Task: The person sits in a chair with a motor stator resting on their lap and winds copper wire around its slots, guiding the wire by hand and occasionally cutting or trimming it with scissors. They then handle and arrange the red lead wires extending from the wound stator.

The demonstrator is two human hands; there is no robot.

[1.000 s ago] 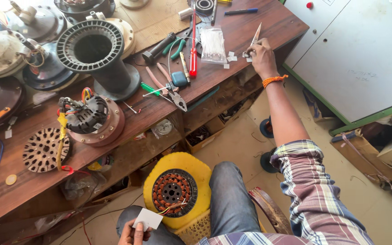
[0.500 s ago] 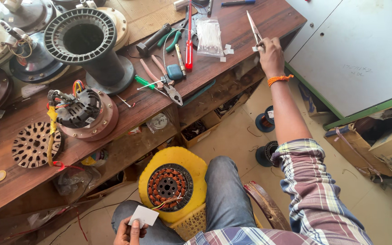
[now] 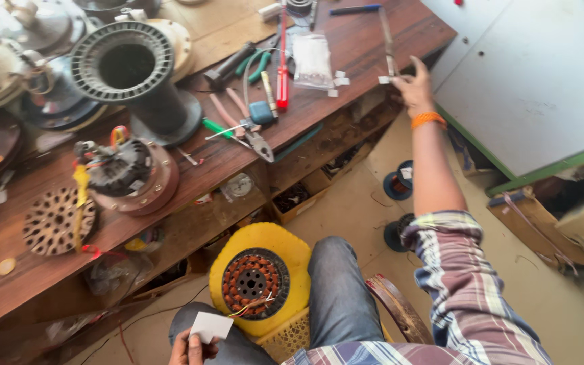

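My right hand [image 3: 414, 86] is stretched out to the far right end of the wooden workbench [image 3: 204, 169], fingers closed on a thin flat metal strip [image 3: 386, 42] lifted up off the bench. My left hand [image 3: 190, 348] stays low by my lap, pinching a small white paper piece [image 3: 211, 326]. On my knees rests a yellow round housing [image 3: 292, 257] with a copper-wound stator [image 3: 255, 284] in it, thin wires sticking out.
The bench carries a black finned cylinder [image 3: 126, 67], a wound motor part [image 3: 126, 172], a slotted disc [image 3: 52, 220], pliers [image 3: 248, 132], a red screwdriver [image 3: 282, 61] and a clear plastic bag [image 3: 312, 59]. Wire spools [image 3: 398, 184] stand on the floor. A grey cabinet [image 3: 528, 81] is right.
My right hand has picked the metal strip off the bench and raised it. The view has shifted slightly; my left hand still keeps the white paper.
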